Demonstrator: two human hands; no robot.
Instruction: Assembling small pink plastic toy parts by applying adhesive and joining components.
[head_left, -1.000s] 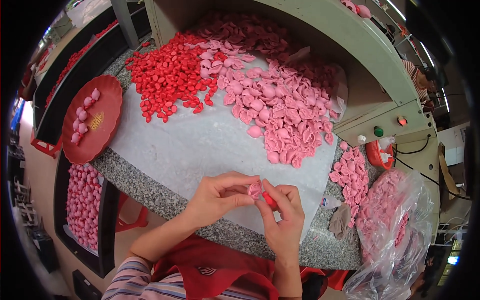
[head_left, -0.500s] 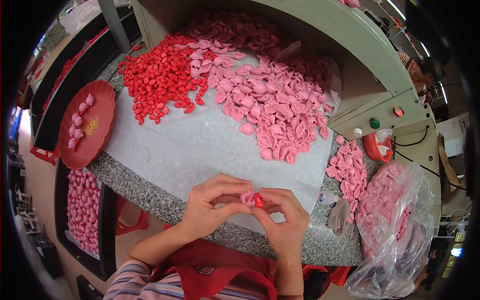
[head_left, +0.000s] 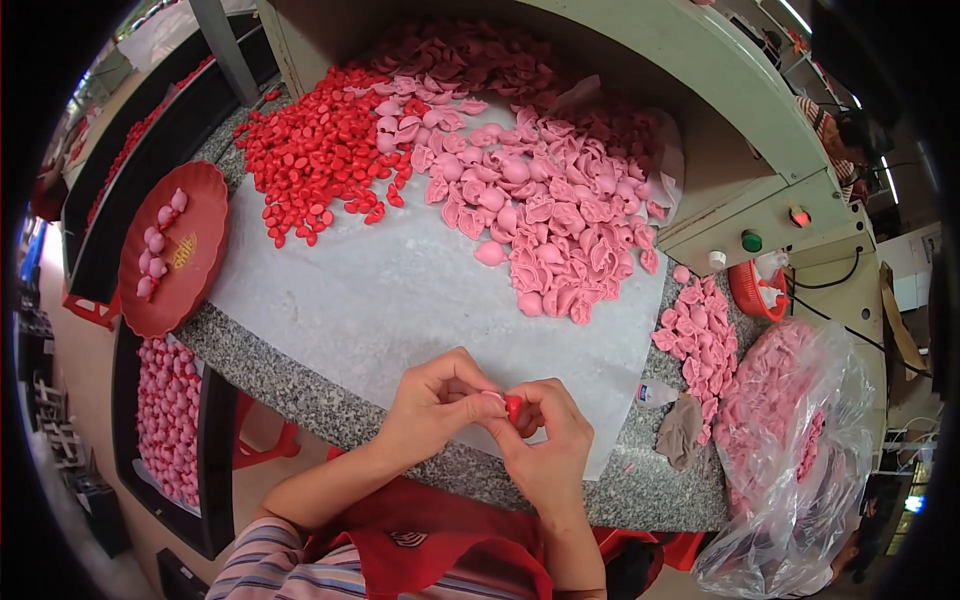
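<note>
My left hand [head_left: 432, 408] and my right hand [head_left: 548, 428] meet over the near edge of the white sheet [head_left: 350, 310]. Between the right thumb and fingers is a small, glossy red rounded piece [head_left: 514, 407]. Pressed against it, my left hand pinches a soft pink hollow piece, now nearly hidden by the fingertips. Beyond the hands lie a heap of red pieces [head_left: 310, 150] and, right of it, a larger heap of pink shell-like pieces [head_left: 570, 220]. A scalloped red plate [head_left: 205, 262] at the left carries several joined pink-and-red pieces [head_left: 154, 240].
A black tray [head_left: 205, 490] of pink-and-red pieces sits below the plate. More pink pieces [head_left: 700, 330], a grey cloth [head_left: 680, 432], a clear bag [head_left: 800, 450] and a red basket [head_left: 752, 290] are at right. A pale metal housing [head_left: 700, 90] arches over the heaps.
The left fingers have closed down over the pink piece, which showed openly before. Both hands have drawn closer together, the right shifting slightly left with the red piece.
</note>
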